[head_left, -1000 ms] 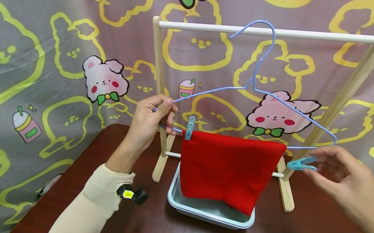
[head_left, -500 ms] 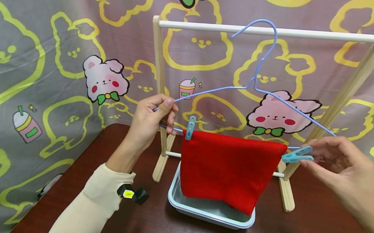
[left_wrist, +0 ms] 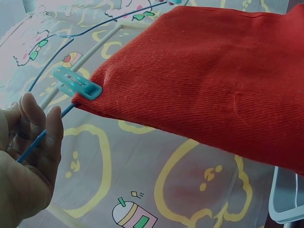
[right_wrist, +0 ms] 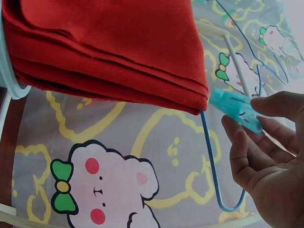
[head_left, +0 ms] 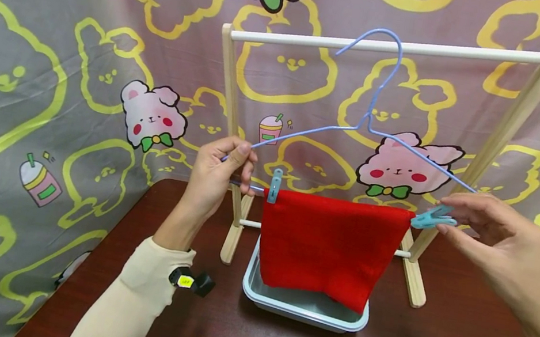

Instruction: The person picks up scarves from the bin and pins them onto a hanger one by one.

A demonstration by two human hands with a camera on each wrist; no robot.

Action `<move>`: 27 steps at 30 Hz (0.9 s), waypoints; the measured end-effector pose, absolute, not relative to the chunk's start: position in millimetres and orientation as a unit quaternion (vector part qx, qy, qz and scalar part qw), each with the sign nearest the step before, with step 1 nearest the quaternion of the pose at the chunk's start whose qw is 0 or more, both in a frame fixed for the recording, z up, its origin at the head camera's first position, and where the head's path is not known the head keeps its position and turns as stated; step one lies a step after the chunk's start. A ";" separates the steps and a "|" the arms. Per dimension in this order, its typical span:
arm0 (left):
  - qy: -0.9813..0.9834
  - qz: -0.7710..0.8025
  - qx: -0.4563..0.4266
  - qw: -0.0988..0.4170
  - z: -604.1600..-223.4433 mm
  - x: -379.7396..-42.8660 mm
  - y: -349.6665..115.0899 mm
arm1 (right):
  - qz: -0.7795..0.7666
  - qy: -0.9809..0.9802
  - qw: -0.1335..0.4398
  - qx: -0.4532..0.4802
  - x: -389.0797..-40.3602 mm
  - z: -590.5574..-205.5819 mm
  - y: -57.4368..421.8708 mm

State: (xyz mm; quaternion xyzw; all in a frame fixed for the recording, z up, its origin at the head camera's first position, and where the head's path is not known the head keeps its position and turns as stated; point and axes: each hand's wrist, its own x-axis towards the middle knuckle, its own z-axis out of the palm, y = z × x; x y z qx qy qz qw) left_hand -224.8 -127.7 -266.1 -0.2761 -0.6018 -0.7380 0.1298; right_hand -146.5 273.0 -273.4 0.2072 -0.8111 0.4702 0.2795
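A red cloth (head_left: 331,247) hangs folded over the lower bar of a blue wire hanger (head_left: 307,131). My left hand (head_left: 223,167) grips the hanger's left end. Beside it, a teal clothespin (left_wrist: 77,83) clamps the cloth's upper left corner to the bar. My right hand (head_left: 505,239) pinches a second teal clothespin (head_left: 434,217) between thumb and fingers, its tip right at the cloth's upper right corner. In the right wrist view this clothespin (right_wrist: 235,108) lies just beside the folded edge, and the hanger's right end loops down below the fingers.
Behind the hanger stands a wooden rack with a white top rail (head_left: 455,52). A light blue basin (head_left: 303,312) sits under the cloth on the dark brown table (head_left: 204,327). A patterned curtain (head_left: 87,164) covers the back and the left side.
My right hand has moved left, bringing its clothespin from beyond the cloth up to the upper right corner. My left hand has stayed in place on the hanger.
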 end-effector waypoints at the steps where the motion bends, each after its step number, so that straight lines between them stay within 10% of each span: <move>1: -0.602 -0.738 -0.276 0.130 -266.0 -224.6 -127.8 | 0.472 -0.809 0.281 0.211 -147.4 -272.6 272.8; 27: -0.595 -0.745 -0.273 0.131 -265.6 -224.8 -127.9 | 0.472 -0.815 0.286 0.178 -155.1 -265.6 271.1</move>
